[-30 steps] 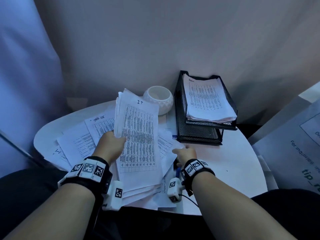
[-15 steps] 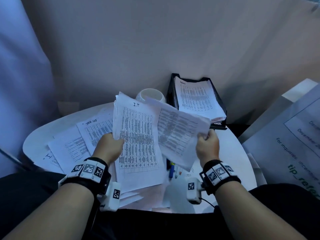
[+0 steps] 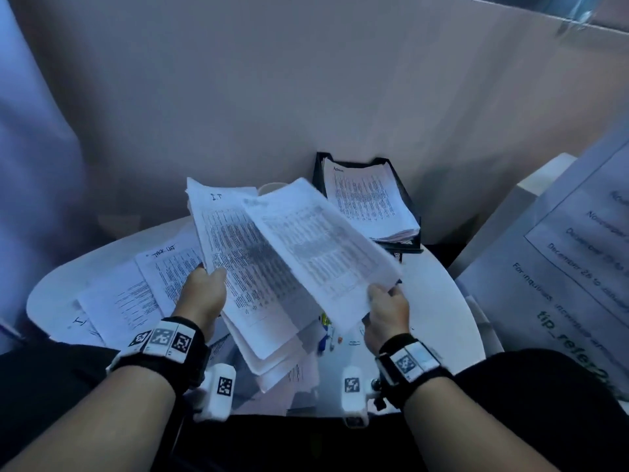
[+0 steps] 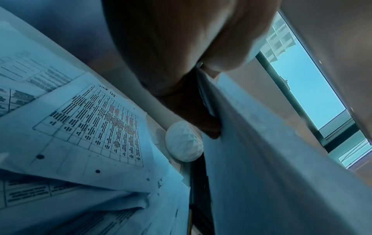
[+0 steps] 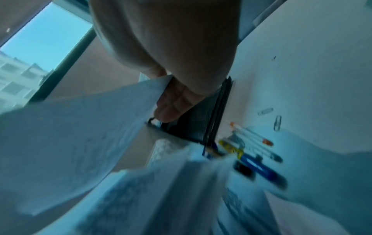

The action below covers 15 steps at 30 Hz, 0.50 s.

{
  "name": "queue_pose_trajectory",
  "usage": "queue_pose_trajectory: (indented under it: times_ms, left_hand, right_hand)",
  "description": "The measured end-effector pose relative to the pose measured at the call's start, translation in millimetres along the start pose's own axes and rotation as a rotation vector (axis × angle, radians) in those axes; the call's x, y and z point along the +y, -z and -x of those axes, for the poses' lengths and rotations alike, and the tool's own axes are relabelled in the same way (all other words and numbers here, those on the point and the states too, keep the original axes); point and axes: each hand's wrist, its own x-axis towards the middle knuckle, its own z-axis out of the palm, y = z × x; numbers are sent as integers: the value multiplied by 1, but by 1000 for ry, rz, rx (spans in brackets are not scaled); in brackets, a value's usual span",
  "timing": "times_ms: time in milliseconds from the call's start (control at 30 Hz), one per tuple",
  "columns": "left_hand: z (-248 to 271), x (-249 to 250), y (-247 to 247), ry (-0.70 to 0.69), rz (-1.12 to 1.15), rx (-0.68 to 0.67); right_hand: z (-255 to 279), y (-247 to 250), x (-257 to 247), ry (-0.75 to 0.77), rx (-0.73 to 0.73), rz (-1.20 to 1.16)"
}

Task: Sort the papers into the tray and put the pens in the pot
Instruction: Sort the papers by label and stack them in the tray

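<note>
Round white bench [image 3: 439, 301] strewn with papers [image 3: 129, 301], left hand [image 3: 204, 294] grasping a raised stack [image 3: 245, 267], right hand [image 3: 386, 311] pinching one sheet [image 3: 323, 247], pens [image 5: 253, 152] beneath, tray [image 3: 405, 195] behind.

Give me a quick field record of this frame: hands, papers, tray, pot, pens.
left hand: holds a stack of papers above the table
right hand: pinches a sheet by its near edge
tray: black mesh, already holds papers
pot: white, mostly hidden behind the held papers
pens: lying on the table
loose papers: spread on the table's left
</note>
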Motion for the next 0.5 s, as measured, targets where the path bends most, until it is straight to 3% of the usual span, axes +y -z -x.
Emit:
queue_pose_trajectory:
  times_ms: [133, 233, 500]
  left_hand:
    - [6, 6, 0, 34, 185, -53]
    - [10, 8, -2, 35, 313, -92]
    - [16, 7, -8, -64, 242, -144]
  right_hand:
    - [28, -22, 27, -121, -147, 48]
    - [35, -31, 41, -154, -175, 116]
    - [30, -29, 47, -187, -249, 164]
